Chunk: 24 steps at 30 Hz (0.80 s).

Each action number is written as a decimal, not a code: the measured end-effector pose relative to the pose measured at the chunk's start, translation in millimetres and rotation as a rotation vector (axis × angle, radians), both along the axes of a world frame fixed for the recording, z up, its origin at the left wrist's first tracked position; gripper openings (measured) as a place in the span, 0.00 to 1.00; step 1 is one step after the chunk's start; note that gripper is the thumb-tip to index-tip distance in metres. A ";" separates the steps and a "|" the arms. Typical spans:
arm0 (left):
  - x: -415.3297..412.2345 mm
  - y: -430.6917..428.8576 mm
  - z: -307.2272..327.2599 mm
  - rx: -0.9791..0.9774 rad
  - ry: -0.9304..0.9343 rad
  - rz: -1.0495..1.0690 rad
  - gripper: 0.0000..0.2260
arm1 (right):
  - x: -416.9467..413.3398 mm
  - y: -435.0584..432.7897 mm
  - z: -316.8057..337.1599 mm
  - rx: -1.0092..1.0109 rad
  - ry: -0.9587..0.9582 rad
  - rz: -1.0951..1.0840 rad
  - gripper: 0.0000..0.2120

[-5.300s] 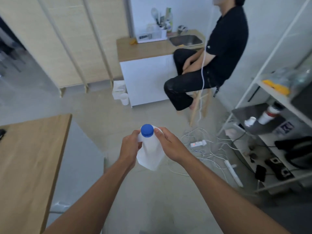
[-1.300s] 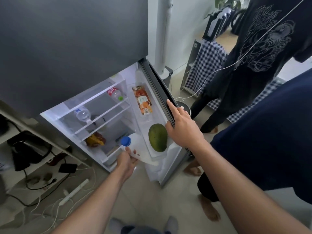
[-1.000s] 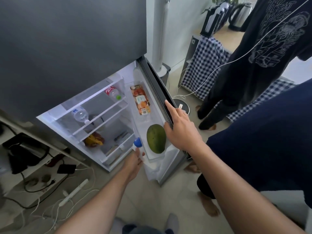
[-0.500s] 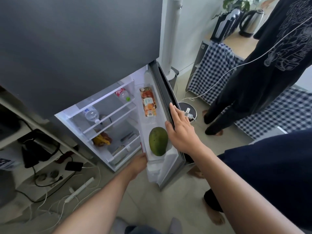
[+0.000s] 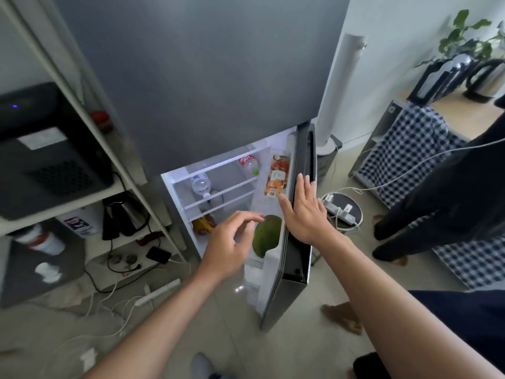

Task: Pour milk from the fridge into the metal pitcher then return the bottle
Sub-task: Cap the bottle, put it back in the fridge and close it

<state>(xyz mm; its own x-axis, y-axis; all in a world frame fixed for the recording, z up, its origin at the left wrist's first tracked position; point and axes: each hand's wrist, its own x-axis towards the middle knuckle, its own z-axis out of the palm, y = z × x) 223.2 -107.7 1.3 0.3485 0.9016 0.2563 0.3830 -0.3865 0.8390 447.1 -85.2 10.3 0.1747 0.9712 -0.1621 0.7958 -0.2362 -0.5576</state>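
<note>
Near the end, we judge: our left hand [image 5: 228, 243], fingers apart and empty, hangs mid-frame; our flat right hand [image 5: 303, 212] rests on the open grey fridge door [image 5: 296, 242]; closing remains.

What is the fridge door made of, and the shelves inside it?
The fridge door looks like dark grey metal with a smooth, faintly glossy finish outside; its inner lining looks like white plastic. The shelves seem to be clear glass or plastic with white trim: you can see a bottle through them.
</note>
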 end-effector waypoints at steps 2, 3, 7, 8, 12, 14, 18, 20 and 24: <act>-4.0 -17.5 15.8 0.126 0.037 -0.083 0.10 | -7.3 6.6 -1.0 -0.006 -0.011 0.014 0.44; -4.9 -24.8 20.0 0.162 0.061 -0.109 0.10 | -11.3 9.6 -1.7 -0.003 -0.022 0.018 0.45; -10.1 -43.4 16.2 0.232 0.170 -0.155 0.11 | -24.1 17.5 -1.9 0.025 -0.085 0.036 0.46; -13.2 -46.2 13.5 0.245 0.206 -0.140 0.12 | -26.9 19.0 -1.9 0.032 -0.112 0.050 0.46; -27.2 -50.1 4.8 0.288 0.311 -0.057 0.17 | -31.3 24.2 -2.9 0.046 -0.150 0.098 0.45; -33.5 -47.9 1.8 0.326 0.370 0.005 0.17 | -32.8 24.8 -2.8 0.043 -0.165 0.131 0.44; -42.6 -39.7 0.4 0.375 0.447 0.130 0.18 | -44.2 24.4 -3.0 0.037 -0.198 0.204 0.42; -45.6 -34.3 0.5 0.373 0.493 0.196 0.19 | -53.6 23.5 -4.9 0.041 -0.206 0.237 0.42; -48.8 -22.7 -0.9 0.359 0.600 0.328 0.21 | -71.5 24.0 -11.9 -0.005 -0.216 0.288 0.42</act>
<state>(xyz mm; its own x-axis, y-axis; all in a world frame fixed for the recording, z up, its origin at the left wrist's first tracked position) 174.4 -130.4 0.5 0.2496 0.8798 0.4045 0.8744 -0.3843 0.2962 375.5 -61.2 -1.6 -0.0751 0.9849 -0.1560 0.9293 0.0124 -0.3692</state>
